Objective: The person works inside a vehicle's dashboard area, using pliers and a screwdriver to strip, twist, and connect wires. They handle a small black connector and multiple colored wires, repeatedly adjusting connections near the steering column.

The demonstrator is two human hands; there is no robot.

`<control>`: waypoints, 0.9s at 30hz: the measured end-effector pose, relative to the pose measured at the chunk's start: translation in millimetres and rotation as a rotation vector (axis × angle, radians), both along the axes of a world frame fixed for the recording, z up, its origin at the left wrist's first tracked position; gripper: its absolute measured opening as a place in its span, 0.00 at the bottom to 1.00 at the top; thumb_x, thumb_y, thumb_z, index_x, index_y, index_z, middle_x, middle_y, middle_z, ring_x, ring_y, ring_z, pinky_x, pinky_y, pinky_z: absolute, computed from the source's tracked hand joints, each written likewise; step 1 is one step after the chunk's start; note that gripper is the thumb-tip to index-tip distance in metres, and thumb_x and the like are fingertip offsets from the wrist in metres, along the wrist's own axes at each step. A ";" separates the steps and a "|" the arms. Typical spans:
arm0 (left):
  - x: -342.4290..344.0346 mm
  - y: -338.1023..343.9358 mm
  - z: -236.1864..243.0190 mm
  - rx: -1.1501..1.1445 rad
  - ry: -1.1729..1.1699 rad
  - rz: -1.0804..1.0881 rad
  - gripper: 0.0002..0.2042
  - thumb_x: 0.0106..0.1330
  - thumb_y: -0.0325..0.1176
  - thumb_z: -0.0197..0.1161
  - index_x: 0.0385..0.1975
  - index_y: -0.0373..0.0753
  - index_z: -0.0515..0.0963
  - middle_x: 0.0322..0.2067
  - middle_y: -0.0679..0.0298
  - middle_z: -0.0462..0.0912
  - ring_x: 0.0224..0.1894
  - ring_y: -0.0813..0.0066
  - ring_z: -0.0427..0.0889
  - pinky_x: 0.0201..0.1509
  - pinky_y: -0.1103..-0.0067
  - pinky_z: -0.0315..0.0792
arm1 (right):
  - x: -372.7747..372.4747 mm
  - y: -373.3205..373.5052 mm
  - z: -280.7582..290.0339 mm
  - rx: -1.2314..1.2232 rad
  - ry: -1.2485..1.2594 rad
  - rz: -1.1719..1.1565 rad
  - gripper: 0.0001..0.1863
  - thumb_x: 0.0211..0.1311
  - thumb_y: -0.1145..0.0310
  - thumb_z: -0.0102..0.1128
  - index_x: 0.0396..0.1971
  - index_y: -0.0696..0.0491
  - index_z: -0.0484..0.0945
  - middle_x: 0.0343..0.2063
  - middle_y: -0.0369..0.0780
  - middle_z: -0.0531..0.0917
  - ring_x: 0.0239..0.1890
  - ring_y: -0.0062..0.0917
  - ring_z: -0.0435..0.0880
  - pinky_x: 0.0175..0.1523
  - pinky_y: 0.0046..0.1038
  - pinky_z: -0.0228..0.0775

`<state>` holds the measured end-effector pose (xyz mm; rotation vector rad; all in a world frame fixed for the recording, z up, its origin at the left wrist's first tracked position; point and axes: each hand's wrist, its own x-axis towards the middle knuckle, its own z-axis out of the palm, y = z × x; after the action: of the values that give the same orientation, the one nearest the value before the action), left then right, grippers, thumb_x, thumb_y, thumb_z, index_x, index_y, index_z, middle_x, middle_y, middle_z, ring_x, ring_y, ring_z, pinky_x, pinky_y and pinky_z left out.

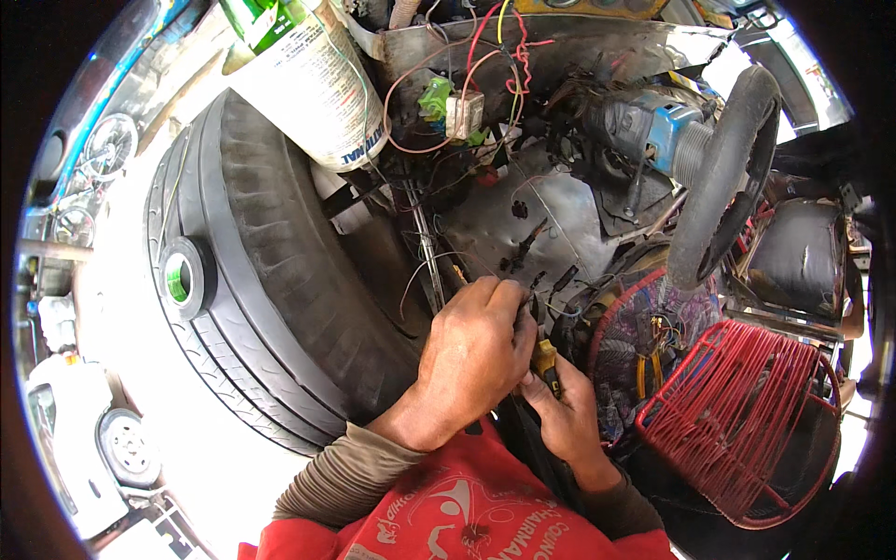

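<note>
My left hand is closed with its knuckles up, in front of the vehicle's open metal bodywork. Its fingertips meet at some thin dark wiring, and what they pinch is hidden. Just right of it and lower, my right hand is wrapped round a yellow-and-black handled tool; the tool's working end is hidden, so its kind does not show. Loose thin wires run beside the fingers. A bare metal floor panel with dark holes lies just beyond both hands.
Left stands a large tyre with a black tape roll on its tread. A white printed bucket holds a green bottle. Right are a steering wheel, yellow-handled pliers and a red corded seat. Coloured wires hang ahead.
</note>
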<state>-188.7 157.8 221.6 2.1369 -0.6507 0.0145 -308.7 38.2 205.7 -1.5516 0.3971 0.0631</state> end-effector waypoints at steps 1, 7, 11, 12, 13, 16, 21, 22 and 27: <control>0.0 -0.2 -0.9 0.006 -0.006 -0.008 0.06 0.61 0.27 0.68 0.36 0.35 0.82 0.31 0.52 0.82 0.34 0.50 0.84 0.38 0.64 0.79 | 0.6 -0.8 -2.0 -0.003 -0.001 -0.005 0.17 0.77 0.58 0.59 0.47 0.58 0.78 0.29 0.31 0.79 0.31 0.13 0.71 0.36 0.22 0.66; 2.1 2.6 -10.2 0.102 -0.097 -0.060 0.06 0.61 0.26 0.68 0.37 0.34 0.82 0.33 0.53 0.83 0.36 0.48 0.84 0.41 0.62 0.79 | 2.9 -3.7 -30.3 0.136 0.073 -0.034 0.16 0.76 0.58 0.60 0.44 0.58 0.80 0.28 0.29 0.79 0.28 0.12 0.72 0.34 0.22 0.66; 3.7 2.0 -12.0 0.282 0.013 -0.034 0.07 0.61 0.26 0.69 0.37 0.35 0.83 0.35 0.52 0.84 0.37 0.48 0.85 0.43 0.62 0.79 | 8.9 -2.4 -61.2 0.410 0.229 -0.045 0.17 0.75 0.58 0.63 0.45 0.59 0.81 0.27 0.28 0.80 0.27 0.12 0.73 0.34 0.22 0.67; 4.4 1.6 -10.4 0.242 -0.004 0.003 0.07 0.61 0.26 0.69 0.37 0.35 0.83 0.35 0.52 0.85 0.38 0.48 0.85 0.44 0.62 0.79 | 9.0 -5.7 -68.7 0.424 0.181 -0.002 0.17 0.74 0.58 0.64 0.45 0.59 0.82 0.27 0.29 0.80 0.28 0.13 0.74 0.34 0.23 0.68; 5.7 1.3 -8.4 0.216 0.012 0.021 0.07 0.60 0.26 0.69 0.37 0.35 0.83 0.35 0.52 0.85 0.38 0.48 0.85 0.44 0.63 0.79 | 8.2 -10.1 -76.9 0.421 0.216 0.024 0.17 0.73 0.58 0.65 0.46 0.59 0.82 0.26 0.29 0.80 0.29 0.14 0.75 0.35 0.23 0.69; 7.6 0.4 -0.2 0.082 0.208 0.018 0.05 0.60 0.25 0.70 0.35 0.33 0.85 0.34 0.53 0.88 0.38 0.58 0.89 0.45 0.69 0.80 | -5.9 -39.4 -100.7 0.096 0.306 0.116 0.18 0.69 0.57 0.68 0.45 0.58 0.82 0.27 0.35 0.82 0.31 0.21 0.81 0.38 0.28 0.73; 3.6 -2.8 10.9 -0.110 0.654 -0.039 0.05 0.60 0.18 0.71 0.35 0.31 0.84 0.31 0.62 0.88 0.35 0.78 0.86 0.42 0.80 0.79 | -73.2 -129.6 -122.3 -1.148 0.134 -0.131 0.16 0.63 0.61 0.69 0.42 0.57 0.81 0.37 0.44 0.81 0.39 0.43 0.80 0.44 0.42 0.73; 3.1 -4.8 12.5 -0.133 0.683 -0.042 0.05 0.60 0.19 0.71 0.34 0.31 0.84 0.30 0.62 0.88 0.34 0.79 0.85 0.41 0.80 0.79 | -81.2 -151.7 -125.2 -1.282 0.206 -0.117 0.18 0.61 0.59 0.69 0.44 0.57 0.80 0.44 0.47 0.79 0.46 0.47 0.78 0.48 0.44 0.72; 4.2 -10.6 20.9 -0.265 0.717 -0.035 0.05 0.64 0.23 0.72 0.34 0.30 0.84 0.29 0.64 0.87 0.31 0.81 0.84 0.37 0.82 0.77 | -100.4 -188.7 -142.7 -1.473 0.260 -0.122 0.19 0.62 0.58 0.69 0.44 0.57 0.79 0.46 0.48 0.75 0.50 0.46 0.75 0.53 0.45 0.68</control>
<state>-184.5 147.3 242.5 1.7053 -0.2390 -0.6207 -409.1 -150.5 63.0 -2.9735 0.8354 -0.1698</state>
